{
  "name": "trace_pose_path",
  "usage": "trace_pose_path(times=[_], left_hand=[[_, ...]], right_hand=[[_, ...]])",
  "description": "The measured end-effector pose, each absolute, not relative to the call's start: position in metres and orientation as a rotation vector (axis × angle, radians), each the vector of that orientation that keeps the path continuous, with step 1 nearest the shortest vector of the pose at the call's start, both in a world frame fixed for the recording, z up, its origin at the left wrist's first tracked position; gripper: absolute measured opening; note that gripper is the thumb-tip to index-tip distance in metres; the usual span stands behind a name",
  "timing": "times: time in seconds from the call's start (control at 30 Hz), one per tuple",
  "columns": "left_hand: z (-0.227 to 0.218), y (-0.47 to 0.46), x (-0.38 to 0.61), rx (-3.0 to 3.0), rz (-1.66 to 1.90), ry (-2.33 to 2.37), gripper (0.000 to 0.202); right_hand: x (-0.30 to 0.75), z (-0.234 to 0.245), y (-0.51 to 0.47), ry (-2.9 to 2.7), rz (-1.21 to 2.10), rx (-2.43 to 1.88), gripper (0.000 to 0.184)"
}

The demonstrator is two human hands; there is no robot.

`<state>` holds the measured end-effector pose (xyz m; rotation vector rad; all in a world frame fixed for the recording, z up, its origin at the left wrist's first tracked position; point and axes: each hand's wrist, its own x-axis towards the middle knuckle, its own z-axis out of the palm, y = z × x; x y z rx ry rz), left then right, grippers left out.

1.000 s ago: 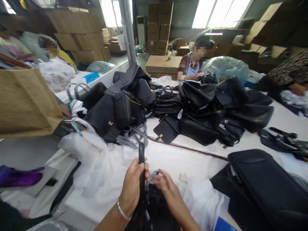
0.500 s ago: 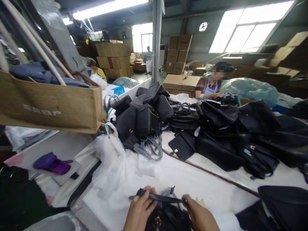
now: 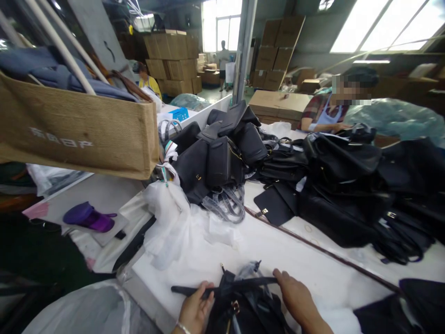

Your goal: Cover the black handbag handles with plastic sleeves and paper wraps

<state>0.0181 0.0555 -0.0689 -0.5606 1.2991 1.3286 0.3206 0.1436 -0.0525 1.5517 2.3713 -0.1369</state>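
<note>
A black bag (image 3: 248, 311) with a gold-coloured buckle lies in front of me at the bottom of the view, its lower part cut off by the frame. Across its top runs a black strap (image 3: 239, 284). My left hand (image 3: 196, 306) pinches this strap near its left end, which sticks out past the fingers. At the strap's right end, the fingers of my right hand (image 3: 294, 294) are closed on it. Clear plastic wrap (image 3: 248, 270) covers a handle behind the strap.
Black bags (image 3: 225, 160) are heaped along the white table (image 3: 271, 250), with more (image 3: 344, 199) to the right. A burlap basket (image 3: 79, 130) hangs at the left, above a purple pouch (image 3: 90, 217). Across the table a person (image 3: 327, 109) handles a black bag. White wrapping (image 3: 167, 227) lies left.
My view has turned left and down. My left hand has shifted along the strap, leaving a longer end sticking out to the left. More of the bag and its buckle shows.
</note>
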Motion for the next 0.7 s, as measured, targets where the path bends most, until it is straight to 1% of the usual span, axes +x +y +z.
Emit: trace_pose_path(times=[0.13, 0.2, 0.23, 0.3, 0.37, 0.43, 0.53, 0.6, 0.7], left_hand=[[-0.093, 0.057, 0.022, -0.533, 1.267, 1.312, 0.013], [-0.097, 0.060, 0.028, -0.504, 1.260, 1.292, 0.010], [-0.098, 0.061, 0.030, -0.490, 1.257, 1.286, 0.009], [-0.097, 0.063, 0.034, -0.467, 1.247, 1.284, 0.009], [-0.094, 0.061, 0.032, -0.445, 1.236, 1.283, 0.008], [-0.089, 0.055, 0.023, -0.428, 1.177, 1.275, 0.003], [-0.081, 0.043, -0.004, -0.455, 0.958, 1.330, 0.010], [-0.076, 0.036, -0.022, -0.469, 0.830, 1.495, 0.016], [-0.066, 0.041, -0.038, -0.193, 0.908, 1.776, 0.023]], right_hand=[[0.290, -0.024, 0.138, 2.549, 0.028, 1.514, 0.070], [0.260, -0.009, 0.131, 2.710, -0.006, 1.533, 0.073], [0.244, -0.006, 0.127, 2.785, -0.083, 1.536, 0.070], [0.214, -0.009, 0.118, 2.891, -0.305, 1.510, 0.056], [0.193, -0.023, 0.111, 2.906, -0.494, 1.449, 0.042], [0.184, -0.037, 0.107, 2.869, -0.617, 1.434, 0.035], [0.183, -0.041, 0.106, 2.777, -0.755, 1.450, 0.030], [0.186, -0.033, 0.110, 2.744, -0.861, 1.412, 0.028], [0.193, -0.017, 0.127, 2.770, -1.024, 1.451, 0.032]])
